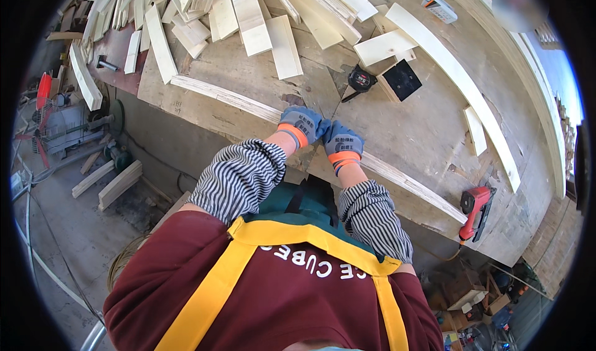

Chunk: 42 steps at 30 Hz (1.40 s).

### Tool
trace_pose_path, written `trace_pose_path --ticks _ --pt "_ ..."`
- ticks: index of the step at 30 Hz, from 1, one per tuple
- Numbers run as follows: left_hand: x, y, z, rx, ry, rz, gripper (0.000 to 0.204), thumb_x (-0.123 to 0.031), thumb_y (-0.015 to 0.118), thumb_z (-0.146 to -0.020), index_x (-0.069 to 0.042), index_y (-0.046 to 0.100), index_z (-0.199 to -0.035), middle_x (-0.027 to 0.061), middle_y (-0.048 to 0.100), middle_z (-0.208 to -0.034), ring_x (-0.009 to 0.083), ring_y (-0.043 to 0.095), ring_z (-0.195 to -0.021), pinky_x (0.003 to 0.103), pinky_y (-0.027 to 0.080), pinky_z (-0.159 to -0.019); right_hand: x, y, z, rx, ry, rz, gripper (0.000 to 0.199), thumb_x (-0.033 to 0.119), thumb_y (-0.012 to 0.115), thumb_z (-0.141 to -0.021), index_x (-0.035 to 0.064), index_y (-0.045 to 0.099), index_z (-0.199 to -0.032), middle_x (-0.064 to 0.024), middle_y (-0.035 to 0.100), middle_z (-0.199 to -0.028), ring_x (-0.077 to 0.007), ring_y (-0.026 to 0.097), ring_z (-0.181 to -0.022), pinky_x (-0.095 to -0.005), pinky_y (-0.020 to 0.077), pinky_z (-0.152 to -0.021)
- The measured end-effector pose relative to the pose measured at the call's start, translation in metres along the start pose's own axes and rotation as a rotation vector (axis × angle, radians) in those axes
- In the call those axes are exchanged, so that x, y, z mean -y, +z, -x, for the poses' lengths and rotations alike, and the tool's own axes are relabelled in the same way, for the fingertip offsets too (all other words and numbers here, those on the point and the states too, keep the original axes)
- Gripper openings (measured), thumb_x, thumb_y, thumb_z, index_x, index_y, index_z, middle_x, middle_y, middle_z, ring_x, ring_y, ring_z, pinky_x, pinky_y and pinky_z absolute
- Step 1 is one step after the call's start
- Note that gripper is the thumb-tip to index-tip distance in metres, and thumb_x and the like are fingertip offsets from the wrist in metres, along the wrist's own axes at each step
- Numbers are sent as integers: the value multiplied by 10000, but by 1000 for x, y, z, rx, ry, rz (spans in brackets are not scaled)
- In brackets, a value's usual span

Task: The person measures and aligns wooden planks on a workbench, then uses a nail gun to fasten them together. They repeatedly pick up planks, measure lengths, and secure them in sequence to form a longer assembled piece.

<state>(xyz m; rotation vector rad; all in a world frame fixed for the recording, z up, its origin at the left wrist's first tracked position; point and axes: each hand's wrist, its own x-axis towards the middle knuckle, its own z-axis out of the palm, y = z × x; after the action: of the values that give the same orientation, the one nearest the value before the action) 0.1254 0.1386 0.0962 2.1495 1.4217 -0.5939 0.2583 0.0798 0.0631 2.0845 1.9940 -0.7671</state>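
Note:
My left hand [302,124], in a blue-grey glove with an orange cuff, is closed over a long, thin wooden strip [226,97] along the near edge of the workbench [192,105]. Close beside it, my right hand [343,143] wears a matching glove and is closed on the same strip. The strip runs out past both hands, and its middle is hidden under them. Beyond the hands lie a black tape measure [361,80] and a small wooden block with a black top [402,80]. Near the strip's right end rests a red nail gun [476,210].
Loose pale boards [251,22] are heaped at the far left of the bench. A long curved board [456,71] spans the right side, near a small white box [439,7]. A red-bladed fan [43,112] and wood pieces [120,184] are on the floor at left.

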Motion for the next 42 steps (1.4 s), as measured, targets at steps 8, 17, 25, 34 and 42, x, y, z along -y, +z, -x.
trace_pose_path --ticks 8,17,25,34,42 --pt "3 18 -3 52 110 -42 308 -392 496 -906 -177 713 -947 80 708 -998 264 661 -949 404 497 -850 -9 28 6 -164 -103 63 327 407 442 -962 117 589 -993 -83 656 -766 -281 645 -696 -466 468 -613" --pt "-2 20 1 36 104 51 330 -391 487 -908 -158 719 -935 98 711 -1005 294 675 -913 436 523 -783 -2 -5 3 62 -39 -63 275 354 508 -914 108 630 -894 -164 682 -829 -345 670 -816 -477 505 -694" --pt "46 -3 28 -518 181 67 375 -383 566 -874 -130 643 -1140 104 674 -1039 312 629 -959 447 492 -837 -14 -16 18 -442 -326 -66 411 369 574 -886 47 623 -1137 -167 676 -850 -346 638 -770 -454 477 -747" --pt "441 105 175 -1236 -846 258 391 -340 602 -856 -49 642 -1114 184 672 -1010 388 625 -917 476 485 -845 40 -24 94 -528 -558 45 623 297 602 -853 -37 458 -1359 -241 531 -1286 -428 482 -1210 -518 363 -1028" --pt "770 22 185 -1124 -1197 263 463 -428 574 -894 -43 627 -1146 200 638 -1150 364 598 -1070 450 460 -969 188 -26 125 -153 -348 187 433 304 618 -849 8 540 -1155 -212 592 -1061 -397 562 -985 -488 441 -826"
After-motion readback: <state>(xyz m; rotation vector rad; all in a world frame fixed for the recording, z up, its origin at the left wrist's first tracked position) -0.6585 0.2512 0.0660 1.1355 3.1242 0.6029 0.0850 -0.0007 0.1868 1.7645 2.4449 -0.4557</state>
